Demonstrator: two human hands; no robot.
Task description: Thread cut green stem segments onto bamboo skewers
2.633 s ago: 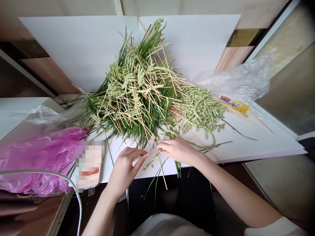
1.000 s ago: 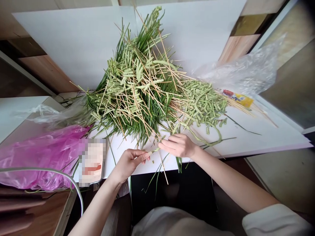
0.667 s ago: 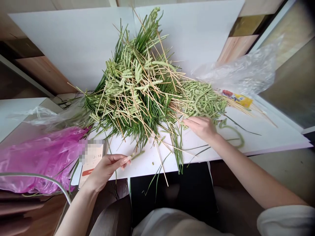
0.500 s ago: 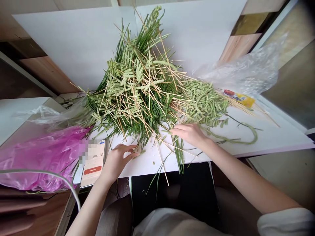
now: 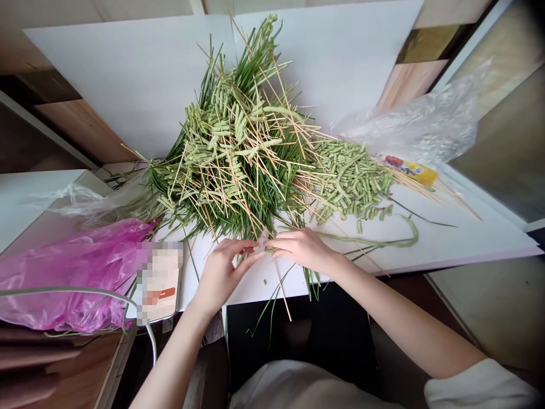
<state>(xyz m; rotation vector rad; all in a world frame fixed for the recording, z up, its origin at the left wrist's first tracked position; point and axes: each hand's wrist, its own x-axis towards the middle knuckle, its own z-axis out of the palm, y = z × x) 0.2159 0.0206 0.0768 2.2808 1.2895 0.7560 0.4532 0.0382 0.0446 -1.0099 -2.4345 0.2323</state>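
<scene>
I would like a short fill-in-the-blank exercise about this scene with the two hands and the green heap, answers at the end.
1. The phone lies on the person's ____ side, beside the pink plastic bag.
2. The smaller pile of short green pieces lies to the ____ of the large heap.
3. The panel behind the heap is ____ in colour.
4. The left hand and right hand are close together, in ____ of the heap.

Missing words: left; right; white; front.
</scene>
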